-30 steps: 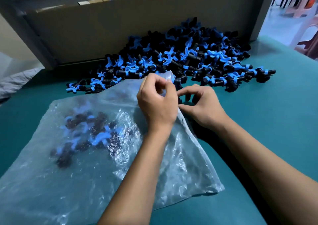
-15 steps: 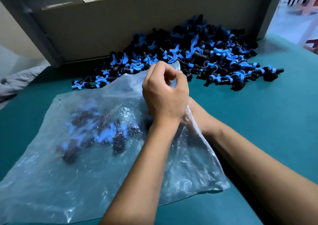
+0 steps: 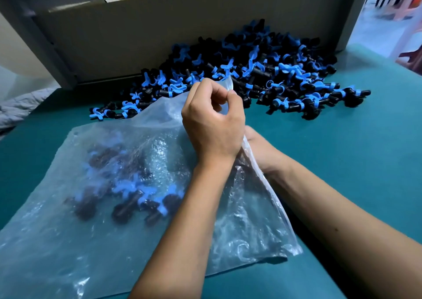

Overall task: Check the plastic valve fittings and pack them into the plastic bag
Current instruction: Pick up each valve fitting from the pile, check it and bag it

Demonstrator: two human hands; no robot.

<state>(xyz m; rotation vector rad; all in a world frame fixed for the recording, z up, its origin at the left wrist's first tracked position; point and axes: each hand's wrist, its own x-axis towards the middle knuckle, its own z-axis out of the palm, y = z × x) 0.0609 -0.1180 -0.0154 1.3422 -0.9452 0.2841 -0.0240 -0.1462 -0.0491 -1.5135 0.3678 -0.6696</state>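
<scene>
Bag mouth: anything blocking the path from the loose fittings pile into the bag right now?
Nothing visible blocks it. The left hand pinches the plastic bag rim and lifts the mouth toward the pile of fittings. The right hand reaches into the opening, mostly hidden behind the left; bare teal table lies between.

dim and cool indoors, with brighter daylight spilling in at upper right and washing out that corner. white glare speckled across the crinkled plastic bag (image 3: 96, 241). soft shadows under the forearms on the teal counter (image 3: 342, 161). softly focused throughout, hazier through the plastic. wide-angle bending at the edges, straight lines bowed along the cardboard wall (image 3: 137, 35).
</scene>
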